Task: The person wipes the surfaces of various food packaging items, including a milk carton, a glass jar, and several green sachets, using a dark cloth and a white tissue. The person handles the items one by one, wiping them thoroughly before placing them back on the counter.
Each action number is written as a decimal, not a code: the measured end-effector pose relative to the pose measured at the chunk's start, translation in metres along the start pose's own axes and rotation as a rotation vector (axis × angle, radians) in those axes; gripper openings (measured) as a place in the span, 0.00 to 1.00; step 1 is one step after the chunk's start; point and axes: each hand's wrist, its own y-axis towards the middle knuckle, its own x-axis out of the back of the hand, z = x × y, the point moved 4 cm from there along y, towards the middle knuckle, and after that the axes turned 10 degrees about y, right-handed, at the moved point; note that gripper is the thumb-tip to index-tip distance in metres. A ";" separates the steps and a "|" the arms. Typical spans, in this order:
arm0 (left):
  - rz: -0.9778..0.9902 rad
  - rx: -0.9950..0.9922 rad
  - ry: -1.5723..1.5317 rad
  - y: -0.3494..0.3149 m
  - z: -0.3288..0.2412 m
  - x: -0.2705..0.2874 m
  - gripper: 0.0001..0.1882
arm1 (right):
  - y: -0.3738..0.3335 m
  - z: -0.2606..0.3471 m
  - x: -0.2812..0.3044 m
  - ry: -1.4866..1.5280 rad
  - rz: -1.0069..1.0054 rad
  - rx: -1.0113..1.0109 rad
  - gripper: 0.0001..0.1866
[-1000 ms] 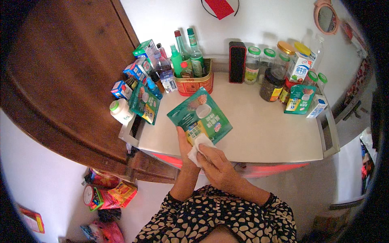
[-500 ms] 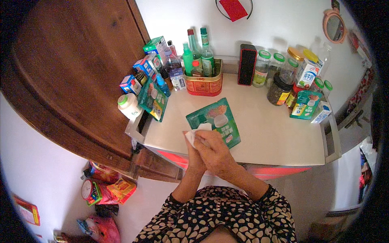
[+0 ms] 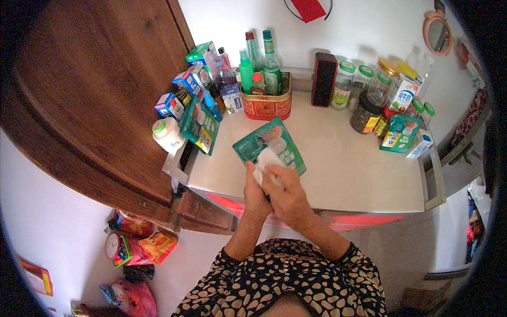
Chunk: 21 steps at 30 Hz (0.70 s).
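Note:
Over the near middle of the white tabletop [image 3: 338, 169], a green pouch [image 3: 293, 152] with a food picture lies at a slant, its near corner hidden by my hands. My left hand [image 3: 256, 195] is closed at that hidden corner and seems to grip the pouch; its fingers are partly covered. A crumpled white tissue [image 3: 268, 157] sits in the pinched fingers of my right hand [image 3: 288, 193], against the pouch's near side. The two hands are side by side, wrists close together.
A red-and-gold tin [image 3: 266, 108] with green bottles stands at the back, a black speaker [image 3: 324, 79] to its right. Glass jars, a milk carton [image 3: 404, 98] and another green pouch [image 3: 400, 134] crowd the right. Boxes and a white bottle [image 3: 168, 136] line the left, by a wooden door [image 3: 100, 79].
The green pouch has shifted left and away from me. My right hand has moved a little right with the tissue, which now spreads higher over the pouch.

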 end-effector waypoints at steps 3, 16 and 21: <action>0.217 -0.055 -0.160 0.008 -0.005 0.014 0.30 | -0.015 0.010 -0.001 0.039 0.065 0.057 0.12; -0.023 0.073 0.050 0.000 0.006 0.000 0.24 | -0.021 -0.065 0.063 0.785 -0.088 -0.647 0.19; -0.149 -0.222 0.540 0.004 -0.002 0.006 0.22 | -0.017 -0.058 0.073 0.452 -0.128 -0.628 0.13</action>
